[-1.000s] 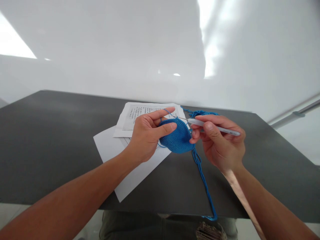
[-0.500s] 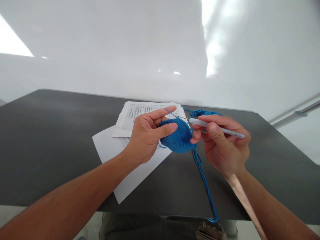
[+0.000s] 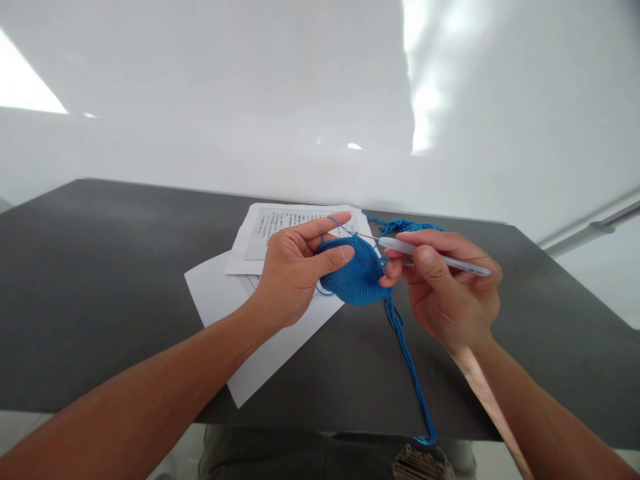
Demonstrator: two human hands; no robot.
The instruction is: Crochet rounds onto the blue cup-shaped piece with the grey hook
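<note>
A round blue crochet piece (image 3: pixel 356 279) is pinched at its edge in the left hand (image 3: pixel 290 275), yarn (image 3: pixel 341 225) looped over the index finger seemingly for tension, while a hook (image 3: pixel 403 247) is gripped in the right hand (image 3: pixel 450 293) beside it, angled apparently so its tip meets the stitches.

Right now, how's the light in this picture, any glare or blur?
Head view: glaring bright patches on the white wall; head view: a sunlit streak along the right forearm; head view: rings show on the blue crochet piece, but the printed paper is too soft to read.
</note>
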